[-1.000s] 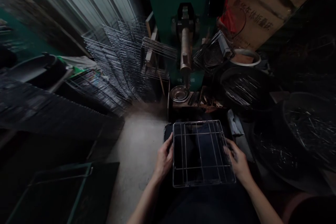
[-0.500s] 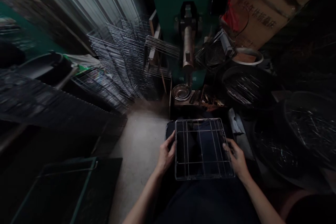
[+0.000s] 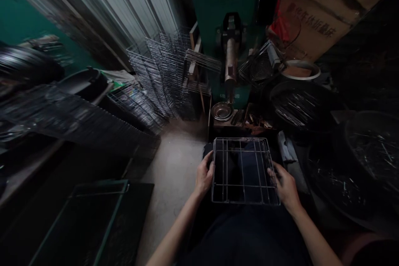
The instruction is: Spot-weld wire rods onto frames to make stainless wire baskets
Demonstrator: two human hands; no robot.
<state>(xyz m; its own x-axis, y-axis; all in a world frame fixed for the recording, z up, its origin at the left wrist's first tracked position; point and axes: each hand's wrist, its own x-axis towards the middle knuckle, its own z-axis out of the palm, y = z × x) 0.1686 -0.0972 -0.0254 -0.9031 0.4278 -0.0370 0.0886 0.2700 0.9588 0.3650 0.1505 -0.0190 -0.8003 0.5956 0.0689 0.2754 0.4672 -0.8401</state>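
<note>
A rectangular wire rack [image 3: 243, 185] with crossing rods lies roughly level above my lap. Its left edge is gripped by my left hand [image 3: 205, 174], and my right hand [image 3: 285, 185] grips the right edge, with fingers round the wire. Beyond the rack stands a green machine [image 3: 207, 12] with a metal cylinder [image 3: 230, 60] pointing down over a small round metal dish [image 3: 222, 111].
Stacks of wire racks [image 3: 162, 70] stand at the left behind the floor [image 3: 174, 162]. Dark tubs of metal rods [image 3: 294, 106] are on the right, below a cardboard box [image 3: 314, 20]. A green frame [image 3: 110, 224] lies at the lower left.
The view has shifted, so the machine and stacks appear farther right and slightly lower. The rack is still between both hands and looks tilted a little differently.
</note>
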